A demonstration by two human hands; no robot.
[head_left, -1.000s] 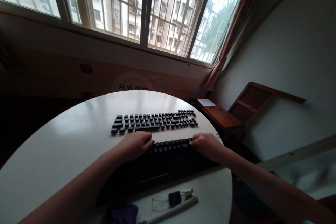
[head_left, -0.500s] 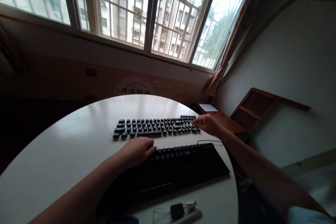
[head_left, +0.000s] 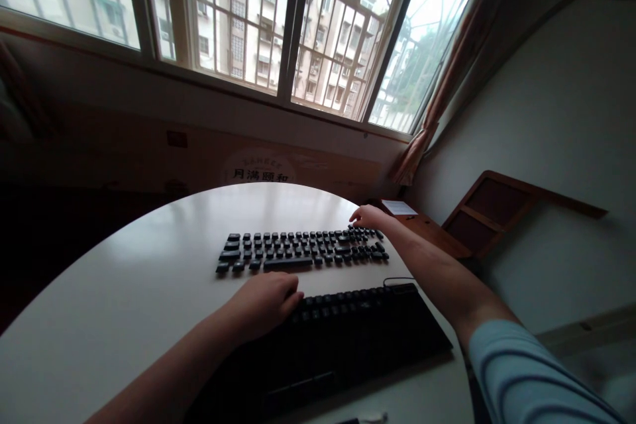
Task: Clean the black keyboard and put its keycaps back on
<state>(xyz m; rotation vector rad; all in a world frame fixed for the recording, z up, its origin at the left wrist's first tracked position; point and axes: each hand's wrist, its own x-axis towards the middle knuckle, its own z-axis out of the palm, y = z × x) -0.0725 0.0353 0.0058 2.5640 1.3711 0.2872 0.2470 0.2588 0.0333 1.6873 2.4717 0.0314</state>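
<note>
Black keycaps (head_left: 288, 253) lie in keyboard-like rows on the white round table (head_left: 124, 291). Nearer me is a black keyboard (head_left: 362, 338); keys show along its far edge, and its dark middle is hard to read. My left hand (head_left: 268, 301) rests at the keyboard's far left part, fingers curled and thumb over the edge; whatever it grips is hidden. Stretched out to the far right end of the keycap rows, my right hand (head_left: 370, 216) has its thumb and finger close together by the topmost small keycaps. Anything between those fingertips is too small to make out.
A thin cable (head_left: 397, 279) loops at the keyboard's far right corner. Part of a light-coloured object (head_left: 372, 418) shows at the bottom edge. Beyond the table's right rim stands a wooden desk (head_left: 427, 228) with a paper (head_left: 400, 208) on it. Barred windows (head_left: 338, 46) lie ahead.
My right hand has moved away from me and slightly left, to the top of the right-hand keycaps. My left hand stays by the keyboard. The view has shifted, so less of the near objects shows.
</note>
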